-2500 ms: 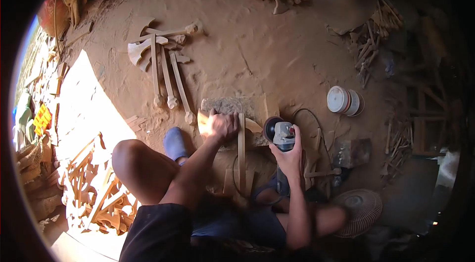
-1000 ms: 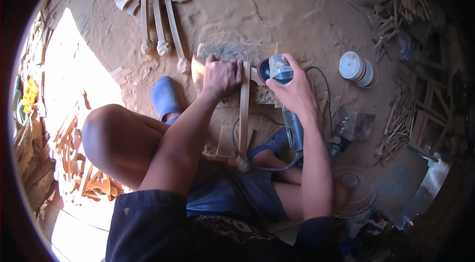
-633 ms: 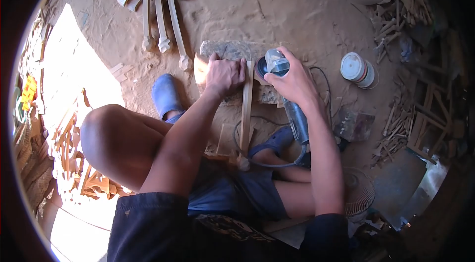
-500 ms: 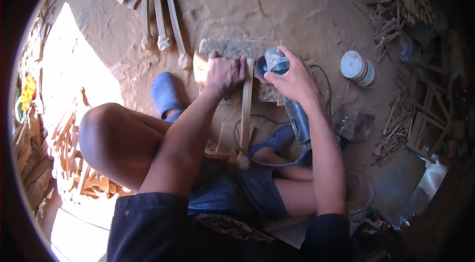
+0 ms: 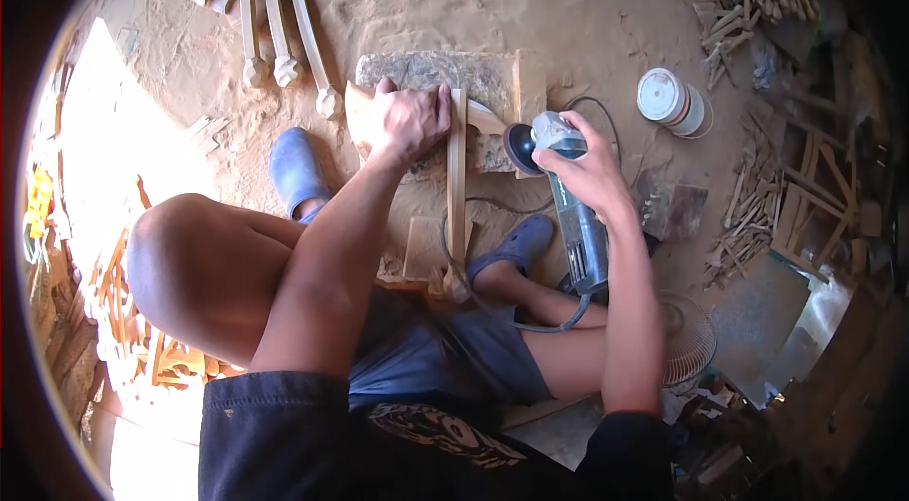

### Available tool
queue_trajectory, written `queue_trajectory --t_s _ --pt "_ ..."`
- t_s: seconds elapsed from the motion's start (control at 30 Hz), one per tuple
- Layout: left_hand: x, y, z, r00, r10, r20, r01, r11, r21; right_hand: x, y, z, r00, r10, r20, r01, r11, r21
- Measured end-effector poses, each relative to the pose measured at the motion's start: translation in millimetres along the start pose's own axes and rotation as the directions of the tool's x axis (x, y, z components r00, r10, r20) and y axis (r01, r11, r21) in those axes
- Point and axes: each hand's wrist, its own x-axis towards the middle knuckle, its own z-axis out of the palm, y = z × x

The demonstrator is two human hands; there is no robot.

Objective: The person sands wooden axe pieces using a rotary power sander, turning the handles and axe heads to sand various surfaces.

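Note:
My left hand (image 5: pixel 413 122) is closed on a carved wooden piece, whose long straight leg (image 5: pixel 456 179) points down toward my lap. Its curved, pointed end (image 5: pixel 485 116) sticks out on the right, and a broad pale part shows left of my fingers. The piece rests on a worn block (image 5: pixel 426 70) on the ground. My right hand (image 5: pixel 589 163) grips the head of an angle grinder (image 5: pixel 579 231). The grinder's dark round disc (image 5: pixel 521 150) is just right of the pointed end, near the block's right edge; whether it spins I cannot tell.
Similar carved pieces (image 5: pixel 275 23) lie at the upper left. A white bucket (image 5: pixel 663 98) stands to the right, near heaped wooden parts (image 5: pixel 743 217). A fan (image 5: pixel 686 340) is at the lower right. The grinder's cord (image 5: pixel 492 203) loops by my foot. More wood lies in sunlight at left.
The grinder has moved right, away from the wooden piece's leg, uncovering the pointed end. My left hand keeps its hold. The whole view has shifted slightly.

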Motion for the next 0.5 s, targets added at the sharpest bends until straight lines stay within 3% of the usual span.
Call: queue_trajectory --t_s 0.07,0.2,0.3,0.33,0.5 --pt "3.4 -0.9 -2.3 1.000 -0.012 0.008 0.012 1.000 -0.005 -15.6 4.7 -1.1 1.000 0.008 -0.013 -0.007 0.998 0.069" --pt "1.9 -1.5 1.0 1.000 0.003 -0.027 -0.002 1.000 0.016 -38.0 24.6 28.5 0.959 -0.173 -0.223 0.194 0.978 0.074" --pt "2.4 0.3 -0.3 1.000 -0.012 0.018 0.011 0.999 0.053 -50.9 20.3 54.5 0.949 -0.172 -0.265 0.134 0.979 -0.155" --pt "2.7 0.4 -1.0 0.999 -0.023 0.040 0.021 0.998 0.067 -49.3 27.3 66.2 0.909 -0.278 -0.309 0.208 0.948 -0.242" --pt "2.5 -2.9 4.2 0.999 0.015 -0.042 -0.015 1.000 -0.003 -44.3 39.4 101.6 0.830 -0.442 -0.341 0.335 0.883 -0.329"
